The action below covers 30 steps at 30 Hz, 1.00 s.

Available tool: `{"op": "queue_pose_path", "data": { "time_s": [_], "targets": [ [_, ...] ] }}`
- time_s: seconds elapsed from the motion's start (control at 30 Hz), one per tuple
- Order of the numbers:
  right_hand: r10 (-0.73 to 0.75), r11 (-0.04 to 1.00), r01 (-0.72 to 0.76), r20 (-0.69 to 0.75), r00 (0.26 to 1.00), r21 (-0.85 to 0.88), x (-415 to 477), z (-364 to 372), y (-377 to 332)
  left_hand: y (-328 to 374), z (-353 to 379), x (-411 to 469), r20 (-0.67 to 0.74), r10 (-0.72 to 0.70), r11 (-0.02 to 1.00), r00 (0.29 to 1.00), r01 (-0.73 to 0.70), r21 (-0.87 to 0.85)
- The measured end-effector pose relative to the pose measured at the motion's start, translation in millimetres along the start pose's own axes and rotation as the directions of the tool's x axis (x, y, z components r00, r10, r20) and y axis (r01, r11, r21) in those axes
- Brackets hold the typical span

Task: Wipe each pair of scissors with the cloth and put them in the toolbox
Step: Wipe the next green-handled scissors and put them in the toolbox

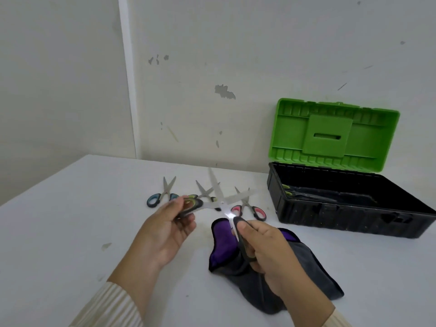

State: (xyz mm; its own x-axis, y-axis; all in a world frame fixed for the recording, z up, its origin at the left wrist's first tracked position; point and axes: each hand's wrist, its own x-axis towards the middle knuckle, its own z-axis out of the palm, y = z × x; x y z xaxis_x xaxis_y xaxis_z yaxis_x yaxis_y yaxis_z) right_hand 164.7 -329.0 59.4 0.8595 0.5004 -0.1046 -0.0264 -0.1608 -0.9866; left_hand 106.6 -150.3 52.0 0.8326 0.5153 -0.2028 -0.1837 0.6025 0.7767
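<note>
Left of the toolbox (349,204), the left hand (165,230) and right hand (266,251) each grip one handle of the opened scissors (219,199), above the cloth (278,267). Next, probably, pinch cloth around each blade, wiping outward.

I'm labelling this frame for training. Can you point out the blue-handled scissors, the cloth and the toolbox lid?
blue-handled scissors (154,200): head view, on the left handle loop.
cloth (304,260): head view, on the grey upper face.
toolbox lid (290,135): head view, on its green inner face.
</note>
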Motion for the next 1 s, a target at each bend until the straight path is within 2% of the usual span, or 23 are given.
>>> {"op": "queue_pose_path", "data": {
  "time_s": [0.1,0.2,0.27,0.33,0.4,0.47,0.5,0.53,0.6,0.67,0.73,0.8,0.9,1.0],
  "targets": [
    [-0.011,0.994,0.02,-0.078,0.997,0.109,3,2,3,-20,14,-9,0.119,-0.064,0.989,0.991,0.047,0.142],
    [-0.058,0.989,0.067,-0.069,0.996,0.133,4,6,7,-40,25,-18,0.248,-0.146,0.974,0.958,0.095,0.206],
    [-0.098,0.995,0.1,-0.09,0.991,0.01,6,6,11,-47,28,-22,0.305,-0.206,0.967,0.93,0.145,0.211],
    [-0.157,0.966,0.126,-0.123,0.98,-0.228,7,1,13,-48,27,-22,0.311,-0.239,0.96,0.92,0.177,0.215],
    [-0.289,0.862,0.176,-0.177,0.941,-0.475,9,-9,13,-47,26,-20,0.293,-0.252,0.954,0.922,0.186,0.233],
    [-0.53,0.724,0.287,-0.241,0.813,-0.627,9,-20,6,-44,25,-21,0.289,-0.266,0.946,0.92,0.19,0.264],
    [-0.625,0.632,0.34,-0.198,0.755,-0.696,9,-25,2,-43,25,-21,0.29,-0.275,0.94,0.917,0.192,0.284],
    [-0.663,0.528,0.359,-0.108,0.741,-0.77,8,-29,-1,-42,26,-23,0.296,-0.283,0.933,0.912,0.189,0.307],
    [-0.588,0.338,0.322,0.068,0.806,-0.885,7,-34,-2,-40,27,-26,0.326,-0.305,0.917,0.895,0.184,0.354],
    [-0.532,0.26,0.278,0.104,0.841,-0.925,3,-38,1,-39,28,-29,0.365,-0.334,0.898,0.869,0.176,0.402],
    [-0.52,0.297,0.263,0.076,0.851,-0.918,-4,-45,4,-40,34,-35,0.374,-0.345,0.876,0.861,0.152,0.458],
    [-0.464,0.344,0.209,0.028,0.885,-0.915,-10,-58,9,-48,47,-43,0.324,-0.309,0.845,0.894,0.102,0.526],
    [-0.354,0.373,0.077,-0.065,0.933,-0.925,-12,-87,18,-68,74,-53,0.29,-0.136,0.773,0.947,-0.081,0.629],
    [-0.353,0.456,-0.046,-0.228,0.907,-0.889,-8,-123,23,-97,98,-53,0.405,0.027,0.65,0.914,-0.324,0.688]
  ]
}}
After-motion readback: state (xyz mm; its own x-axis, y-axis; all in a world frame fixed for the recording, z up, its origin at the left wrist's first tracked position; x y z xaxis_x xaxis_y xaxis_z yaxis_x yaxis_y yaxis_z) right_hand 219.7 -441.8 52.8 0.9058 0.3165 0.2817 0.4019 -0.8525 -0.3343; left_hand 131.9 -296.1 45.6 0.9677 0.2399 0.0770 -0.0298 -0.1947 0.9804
